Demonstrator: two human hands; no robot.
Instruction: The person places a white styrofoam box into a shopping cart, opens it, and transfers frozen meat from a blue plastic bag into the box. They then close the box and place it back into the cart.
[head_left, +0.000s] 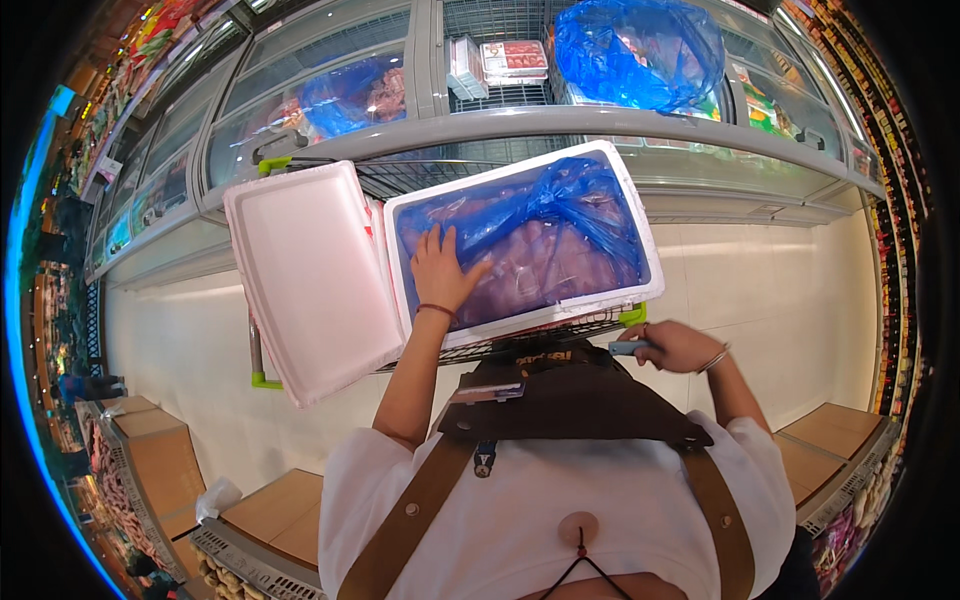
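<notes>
My left hand (442, 274) rests with its fingers spread on a blue plastic bag (517, 210) of pale pink meat (525, 262). The bag lies inside a white foam box (645, 259) on a wire shopping cart (585, 328) with green corner pieces. My right hand (679, 346) is closed around a small grey-blue handled tool (631, 347), perhaps a cutter, beside the near right corner of the box; its far end is hard to make out. A white foam lid (315, 277) lies to the left of the box, partly over the cart.
Ahead stands a chest freezer (525, 120) with trays of packed meat (514, 60) and a large blue plastic bag (637, 56). Cardboard boxes (157, 457) stand behind at left, more (832, 439) at right. Shelves of goods line the right edge.
</notes>
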